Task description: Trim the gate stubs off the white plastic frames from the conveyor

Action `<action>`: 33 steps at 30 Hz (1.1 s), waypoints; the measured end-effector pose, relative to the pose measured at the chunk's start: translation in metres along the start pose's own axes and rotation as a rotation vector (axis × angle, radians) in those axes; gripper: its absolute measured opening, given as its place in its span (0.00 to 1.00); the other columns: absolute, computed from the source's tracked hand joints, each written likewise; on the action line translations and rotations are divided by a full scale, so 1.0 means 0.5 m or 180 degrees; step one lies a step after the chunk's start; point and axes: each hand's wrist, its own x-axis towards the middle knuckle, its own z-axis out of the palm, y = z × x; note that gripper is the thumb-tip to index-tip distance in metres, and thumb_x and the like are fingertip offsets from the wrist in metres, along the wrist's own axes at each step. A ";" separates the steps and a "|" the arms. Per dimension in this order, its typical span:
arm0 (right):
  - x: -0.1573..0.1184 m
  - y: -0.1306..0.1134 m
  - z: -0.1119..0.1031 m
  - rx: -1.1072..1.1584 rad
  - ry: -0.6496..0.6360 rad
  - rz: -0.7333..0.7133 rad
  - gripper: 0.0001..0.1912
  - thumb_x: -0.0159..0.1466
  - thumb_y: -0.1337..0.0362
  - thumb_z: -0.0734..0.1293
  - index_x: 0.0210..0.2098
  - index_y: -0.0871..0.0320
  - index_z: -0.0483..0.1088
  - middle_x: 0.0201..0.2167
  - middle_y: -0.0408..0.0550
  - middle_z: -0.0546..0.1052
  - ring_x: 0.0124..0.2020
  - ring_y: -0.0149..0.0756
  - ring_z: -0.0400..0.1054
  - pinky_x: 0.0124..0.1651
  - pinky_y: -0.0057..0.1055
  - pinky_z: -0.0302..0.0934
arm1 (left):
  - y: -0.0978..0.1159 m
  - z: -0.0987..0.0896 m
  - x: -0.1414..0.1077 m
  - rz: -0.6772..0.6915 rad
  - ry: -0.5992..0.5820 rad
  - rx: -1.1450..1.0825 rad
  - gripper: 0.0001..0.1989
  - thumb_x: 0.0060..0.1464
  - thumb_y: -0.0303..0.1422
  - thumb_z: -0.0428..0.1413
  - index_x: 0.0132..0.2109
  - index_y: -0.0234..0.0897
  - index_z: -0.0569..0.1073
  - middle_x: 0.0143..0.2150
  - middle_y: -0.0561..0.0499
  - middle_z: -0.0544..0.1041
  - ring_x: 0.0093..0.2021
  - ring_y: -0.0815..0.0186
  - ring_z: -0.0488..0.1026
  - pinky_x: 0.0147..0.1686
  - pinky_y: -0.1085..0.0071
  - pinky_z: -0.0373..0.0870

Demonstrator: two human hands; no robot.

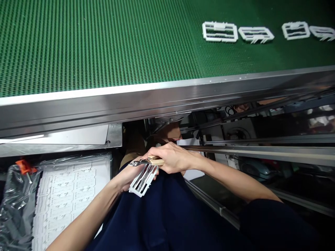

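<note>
My right hand (174,157) is closed around a pair of side cutters (140,162), with pale yellow handles and a metal head pointing left. Held in my left hand (128,175) is a white plastic frame (138,188), a slotted rectangle tilted downward in front of my dark blue clothing. The cutters' head lies just above the frame's upper end and over my left hand. Whether the blades touch the plastic I cannot tell. Most of my left fingers are hidden behind the frame and the cutters.
A green conveyor belt (104,45) with a metal edge (162,92) runs across the front, carrying several white frames (220,32) at right. Lower left, similar white parts (65,195) lie in rows beside clear plastic and an orange-handled tool (25,167). Metal rails (261,151) stand at right.
</note>
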 end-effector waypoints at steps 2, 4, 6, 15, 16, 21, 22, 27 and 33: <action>0.000 0.001 0.009 -0.0004 0.0087 -0.0009 0.20 0.54 0.68 0.67 0.47 0.53 0.64 0.37 0.45 0.75 0.37 0.35 0.70 0.33 0.24 0.53 | -0.003 -0.002 0.003 -0.0104 -0.0083 -0.0090 0.12 0.47 0.40 0.59 0.32 0.34 0.76 0.25 0.45 0.77 0.23 0.62 0.72 0.20 0.74 0.67; 0.000 0.006 0.018 -0.0013 0.0212 -0.0023 0.19 0.55 0.68 0.67 0.47 0.54 0.64 0.37 0.44 0.75 0.37 0.35 0.70 0.33 0.24 0.53 | -0.005 -0.004 0.008 -0.0182 -0.0131 -0.0173 0.12 0.49 0.40 0.57 0.31 0.34 0.76 0.24 0.45 0.76 0.23 0.64 0.72 0.19 0.75 0.66; 0.002 0.014 0.024 -0.0087 0.0380 0.0024 0.17 0.56 0.66 0.66 0.45 0.54 0.64 0.35 0.44 0.75 0.36 0.35 0.70 0.32 0.24 0.53 | -0.007 -0.008 0.012 -0.0252 -0.0179 -0.0207 0.15 0.51 0.41 0.55 0.30 0.32 0.77 0.24 0.44 0.76 0.22 0.66 0.71 0.19 0.77 0.65; -0.009 0.056 0.011 -0.0154 0.1134 0.0932 0.09 0.60 0.64 0.59 0.40 0.54 0.63 0.33 0.43 0.75 0.35 0.37 0.70 0.34 0.26 0.54 | -0.005 -0.015 0.013 -0.0265 -0.0649 -0.0378 0.26 0.55 0.50 0.48 0.35 0.29 0.77 0.25 0.44 0.74 0.24 0.66 0.71 0.21 0.76 0.65; -0.011 0.057 0.010 -0.0099 0.1155 0.1020 0.08 0.60 0.63 0.59 0.40 0.54 0.63 0.33 0.44 0.75 0.35 0.37 0.70 0.34 0.27 0.54 | -0.005 -0.015 0.013 -0.0266 -0.0692 -0.0424 0.26 0.55 0.50 0.48 0.35 0.30 0.77 0.25 0.44 0.74 0.24 0.66 0.71 0.22 0.76 0.65; -0.018 0.045 0.009 0.0218 0.1125 0.0967 0.09 0.59 0.64 0.60 0.41 0.55 0.63 0.33 0.43 0.74 0.34 0.34 0.69 0.34 0.26 0.55 | -0.006 -0.017 0.017 -0.0344 -0.0815 -0.0610 0.26 0.57 0.48 0.46 0.35 0.30 0.77 0.24 0.45 0.74 0.23 0.66 0.70 0.23 0.76 0.65; -0.018 0.041 0.010 0.0305 0.1059 0.0852 0.09 0.59 0.65 0.60 0.40 0.55 0.64 0.33 0.42 0.74 0.33 0.33 0.68 0.34 0.25 0.55 | -0.006 -0.017 0.018 -0.0350 -0.0821 -0.0632 0.26 0.58 0.48 0.45 0.35 0.30 0.77 0.24 0.45 0.74 0.23 0.66 0.71 0.23 0.76 0.65; -0.012 0.024 0.011 0.0446 0.0641 0.0350 0.09 0.59 0.64 0.62 0.40 0.56 0.66 0.32 0.42 0.74 0.31 0.29 0.67 0.34 0.23 0.54 | -0.013 -0.019 0.021 -0.0394 -0.0723 -0.0875 0.22 0.57 0.44 0.48 0.37 0.29 0.78 0.27 0.43 0.76 0.25 0.64 0.71 0.25 0.73 0.68; -0.004 0.024 0.011 0.0367 0.0380 0.0073 0.14 0.55 0.64 0.66 0.42 0.56 0.65 0.31 0.41 0.73 0.31 0.28 0.66 0.31 0.22 0.53 | -0.019 -0.020 0.023 -0.0426 -0.0643 -0.0673 0.19 0.56 0.41 0.50 0.37 0.29 0.78 0.29 0.42 0.77 0.25 0.65 0.72 0.25 0.74 0.68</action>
